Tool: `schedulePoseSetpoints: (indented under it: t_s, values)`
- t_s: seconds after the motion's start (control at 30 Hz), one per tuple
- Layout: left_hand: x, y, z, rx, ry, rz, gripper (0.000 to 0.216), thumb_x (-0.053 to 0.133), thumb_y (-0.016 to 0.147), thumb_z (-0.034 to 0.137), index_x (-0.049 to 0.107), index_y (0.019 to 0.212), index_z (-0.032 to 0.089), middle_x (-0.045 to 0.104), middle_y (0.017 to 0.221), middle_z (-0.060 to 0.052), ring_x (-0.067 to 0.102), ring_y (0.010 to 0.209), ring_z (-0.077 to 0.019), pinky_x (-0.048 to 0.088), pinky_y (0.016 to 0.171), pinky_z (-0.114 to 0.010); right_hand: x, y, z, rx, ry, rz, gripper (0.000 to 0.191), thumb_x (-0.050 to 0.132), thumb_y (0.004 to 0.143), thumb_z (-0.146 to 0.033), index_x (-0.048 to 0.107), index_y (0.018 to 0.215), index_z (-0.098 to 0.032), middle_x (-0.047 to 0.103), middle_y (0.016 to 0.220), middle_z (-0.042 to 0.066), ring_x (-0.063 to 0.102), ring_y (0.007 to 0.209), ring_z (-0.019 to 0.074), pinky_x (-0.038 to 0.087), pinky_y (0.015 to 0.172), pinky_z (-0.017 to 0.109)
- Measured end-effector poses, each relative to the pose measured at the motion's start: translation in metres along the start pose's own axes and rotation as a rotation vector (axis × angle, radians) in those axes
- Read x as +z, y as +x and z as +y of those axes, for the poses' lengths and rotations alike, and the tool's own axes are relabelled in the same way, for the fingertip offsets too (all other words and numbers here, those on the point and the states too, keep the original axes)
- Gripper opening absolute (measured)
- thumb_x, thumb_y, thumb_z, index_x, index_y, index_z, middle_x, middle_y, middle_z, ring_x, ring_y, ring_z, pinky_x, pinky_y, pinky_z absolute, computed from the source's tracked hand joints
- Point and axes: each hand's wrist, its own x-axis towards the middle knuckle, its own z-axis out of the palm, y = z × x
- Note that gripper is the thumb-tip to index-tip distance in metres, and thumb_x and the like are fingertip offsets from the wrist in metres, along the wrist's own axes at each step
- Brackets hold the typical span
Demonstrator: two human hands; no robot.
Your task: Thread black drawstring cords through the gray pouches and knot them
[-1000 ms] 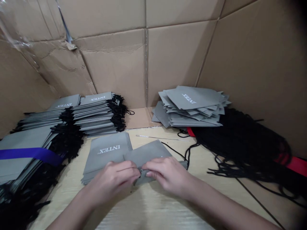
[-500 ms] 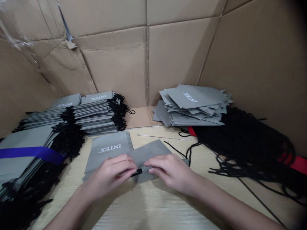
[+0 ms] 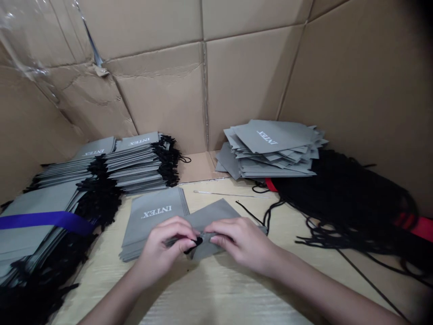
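The left hand pinches the black cord at the edge of the gray pouch, which the right hand grips beside the printed stack. More cord shows than one second ago, suggesting partial withdrawal.

Right hand covers part of grey piece. Black cord partly behind left hand; knot or loop, can't tell. Purple-banded stack cut by left edge, red band by right. Speck on desk too small to identify.
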Motion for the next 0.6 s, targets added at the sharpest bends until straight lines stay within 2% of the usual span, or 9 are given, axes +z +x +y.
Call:
schedulePoseSetpoints:
  t_s: [0.13, 0.2, 0.33, 0.47, 0.6]
  values:
    - [0.002, 0.003, -0.002, -0.186, -0.372, -0.057, 0.027, 0.058, 0.080, 0.043, 0.056, 0.076, 0.017, 0.054, 0.084, -0.006, 0.056, 0.087, -0.0201, 0.045, 0.076, -0.032, 0.000, 0.000, 0.002, 0.022, 0.010, 0.024, 0.023, 0.047, 0.090, -0.026, 0.063, 0.107, -0.024, 0.070, 0.097, 0.002, 0.064, 0.084, 0.0166, 0.042, 0.071, 0.025]
    - [0.004, 0.004, -0.001, -0.261, -0.509, -0.073, 0.027, 0.055, 0.081, 0.044, 0.053, 0.076, 0.017, 0.051, 0.083, -0.005, 0.052, 0.084, -0.0184, 0.043, 0.075, -0.030, 0.000, -0.001, 0.002, 0.030, 0.027, 0.028, 0.023, 0.047, 0.090, -0.026, 0.063, 0.107, -0.024, 0.070, 0.097, 0.002, 0.064, 0.084, 0.0167, 0.043, 0.071, 0.025]
    - [0.009, 0.003, 0.002, -0.376, -0.700, -0.022, 0.026, 0.054, 0.081, 0.042, 0.048, 0.073, 0.018, 0.048, 0.082, -0.004, 0.048, 0.076, -0.0144, 0.040, 0.068, -0.026, 0.000, 0.000, 0.002, 0.033, 0.066, 0.031, 0.023, 0.048, 0.090, -0.027, 0.063, 0.107, -0.023, 0.070, 0.098, 0.002, 0.064, 0.084, 0.0165, 0.043, 0.071, 0.025]
    - [0.010, 0.001, -0.004, -0.400, -0.647, 0.040, 0.027, 0.057, 0.080, 0.044, 0.049, 0.077, 0.019, 0.049, 0.069, 0.000, 0.046, 0.069, -0.0125, 0.037, 0.064, -0.023, 0.001, -0.001, 0.001, 0.042, 0.067, 0.030, 0.023, 0.049, 0.090, -0.029, 0.063, 0.106, -0.022, 0.070, 0.096, 0.003, 0.064, 0.083, 0.0167, 0.043, 0.070, 0.025]
    - [0.007, 0.001, -0.006, -0.359, -0.350, 0.028, 0.034, 0.058, 0.077, 0.051, 0.053, 0.073, 0.017, 0.046, 0.061, 0.002, 0.040, 0.058, -0.0102, 0.033, 0.055, -0.021, 0.001, -0.001, 0.001, 0.049, 0.057, 0.003, 0.024, 0.048, 0.090, -0.030, 0.064, 0.106, -0.023, 0.071, 0.095, 0.003, 0.064, 0.080, 0.0167, 0.043, 0.068, 0.025]
